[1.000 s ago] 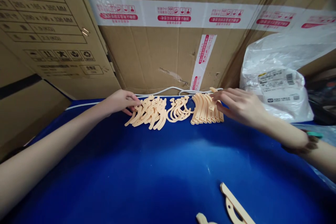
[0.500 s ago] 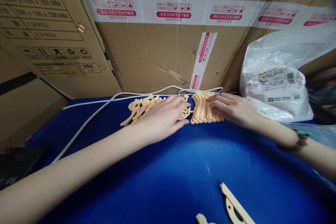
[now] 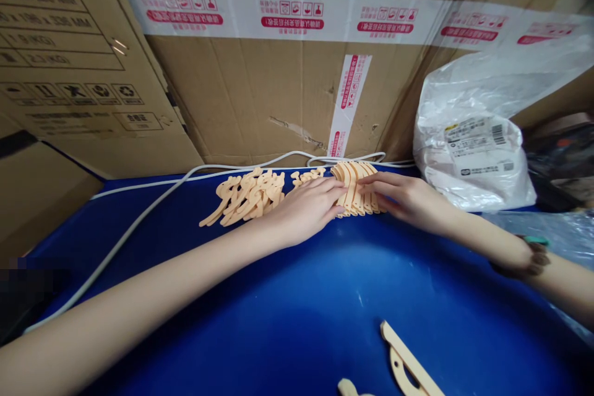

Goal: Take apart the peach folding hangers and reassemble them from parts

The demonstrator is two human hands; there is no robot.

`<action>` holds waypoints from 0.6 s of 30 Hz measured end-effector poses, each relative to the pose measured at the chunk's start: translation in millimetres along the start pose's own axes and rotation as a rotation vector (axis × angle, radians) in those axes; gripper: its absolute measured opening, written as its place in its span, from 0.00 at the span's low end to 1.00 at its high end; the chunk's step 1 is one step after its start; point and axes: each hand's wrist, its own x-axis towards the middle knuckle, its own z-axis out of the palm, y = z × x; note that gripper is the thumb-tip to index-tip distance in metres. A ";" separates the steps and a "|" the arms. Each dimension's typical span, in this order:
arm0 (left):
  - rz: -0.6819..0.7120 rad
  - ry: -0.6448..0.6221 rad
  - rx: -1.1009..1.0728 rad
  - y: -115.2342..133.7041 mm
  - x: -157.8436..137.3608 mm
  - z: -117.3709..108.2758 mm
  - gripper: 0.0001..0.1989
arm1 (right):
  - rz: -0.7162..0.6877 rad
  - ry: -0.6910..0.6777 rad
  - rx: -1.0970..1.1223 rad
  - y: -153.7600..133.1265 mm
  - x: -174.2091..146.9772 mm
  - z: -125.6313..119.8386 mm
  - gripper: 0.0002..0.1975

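Several curved, flat beige pieces [image 3: 356, 189] with small holes, perhaps hanger arms, stand in a close overlapping row at the back of the blue table. At the row's left end my left hand [image 3: 312, 205] has its fingertips and thumb closed on the pieces' edges. My right hand [image 3: 413, 201] bends its fingers over the right part of the row. Behind my left hand lie small beige hook-like pieces [image 3: 306, 178], partly hidden. Farther left is a loose heap of beige hook-ended pieces [image 3: 253, 198].
A beige frame-like piece [image 3: 408, 359] and another beige piece [image 3: 349, 387] lie at the near edge. A white cable [image 3: 139, 219] runs along the back and left. Cardboard boxes [image 3: 250, 99] wall the back; a white plastic bag [image 3: 477, 154] stands at the right.
My left hand has moved right, off the small hook-like pieces and onto the left end of the row. My right hand stays at the row. The view has shifted slightly.
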 end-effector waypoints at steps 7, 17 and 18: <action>-0.032 -0.003 -0.022 2.1 3.7 -0.3 0.17 | -0.004 -0.004 0.015 -0.2 0.7 -0.8 0.15; -0.056 -0.018 -0.073 -0.8 2.9 3.1 0.26 | 0.032 -0.038 -0.025 -4.7 -1.3 -1.7 0.18; -0.052 -0.017 -0.074 -1.7 3.1 3.9 0.26 | 0.035 -0.045 -0.018 -5.2 -1.5 -1.3 0.18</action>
